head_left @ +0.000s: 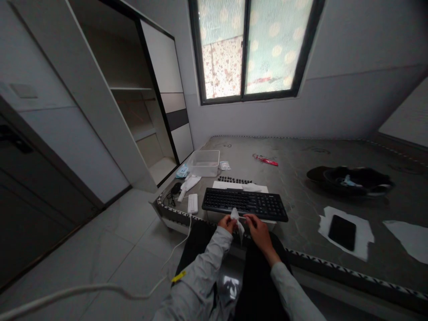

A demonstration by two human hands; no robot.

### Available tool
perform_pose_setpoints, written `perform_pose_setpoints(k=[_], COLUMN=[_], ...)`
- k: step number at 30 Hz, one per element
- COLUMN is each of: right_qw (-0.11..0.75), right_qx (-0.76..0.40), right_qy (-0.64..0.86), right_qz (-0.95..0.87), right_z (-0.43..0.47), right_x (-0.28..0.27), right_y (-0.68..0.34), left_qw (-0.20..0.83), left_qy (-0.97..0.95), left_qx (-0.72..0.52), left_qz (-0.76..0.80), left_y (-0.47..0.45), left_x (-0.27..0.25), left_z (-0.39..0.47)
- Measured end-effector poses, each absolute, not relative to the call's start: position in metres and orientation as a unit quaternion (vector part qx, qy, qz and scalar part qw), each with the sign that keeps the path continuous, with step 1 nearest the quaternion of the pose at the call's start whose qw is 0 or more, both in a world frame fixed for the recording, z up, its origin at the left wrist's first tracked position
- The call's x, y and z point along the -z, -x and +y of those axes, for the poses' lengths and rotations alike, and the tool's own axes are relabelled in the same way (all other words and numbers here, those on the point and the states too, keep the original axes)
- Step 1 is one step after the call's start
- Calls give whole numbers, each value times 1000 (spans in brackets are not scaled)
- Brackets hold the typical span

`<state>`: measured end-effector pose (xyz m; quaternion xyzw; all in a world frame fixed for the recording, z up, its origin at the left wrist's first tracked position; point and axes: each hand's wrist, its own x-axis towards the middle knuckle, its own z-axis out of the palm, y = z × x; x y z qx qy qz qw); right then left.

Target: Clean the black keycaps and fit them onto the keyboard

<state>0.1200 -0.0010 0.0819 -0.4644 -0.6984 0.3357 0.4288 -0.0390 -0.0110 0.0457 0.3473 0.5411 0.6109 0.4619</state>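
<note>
My left hand (pixel 227 223) is closed on a crumpled white tissue (pixel 235 215), which stands up from the fingers and hangs below them. Close beside it, my right hand (pixel 257 228) pinches a thin white stick (pixel 242 217) whose tip reaches the tissue. Both hands are just in front of a black keyboard (pixel 245 203), at the near edge of the mattress. Behind the keyboard, several loose black keycaps (pixel 234 179) lie in rows near a white sheet (pixel 227 185) with another folded tissue (pixel 251 188) on it.
Left of the keyboard are a white power strip (pixel 193 203), its cable, a black mouse (pixel 176 188) and a clear plastic box (pixel 205 163). A red-handled tool (pixel 266 160) lies farther back. On the right are a black cap (pixel 351 182) and a phone (pixel 342 232) on white paper.
</note>
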Motion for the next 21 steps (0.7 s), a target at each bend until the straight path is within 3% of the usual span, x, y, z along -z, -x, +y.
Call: perform_pose_setpoints(k=[12,21], right_qw=[353,366], right_qx=[-288,-305], right_qy=[455,420], right_qz=[-765,-772], right_z=[0,1], right_x=[-76,-73], right_y=[-113,-115], left_qw=[491,501], left_qy=[-321,-279], left_qx=[-611,-616], left_qz=[531,540], left_y=[35,38], left_x=[-40,-36], left_z=[-9,-3])
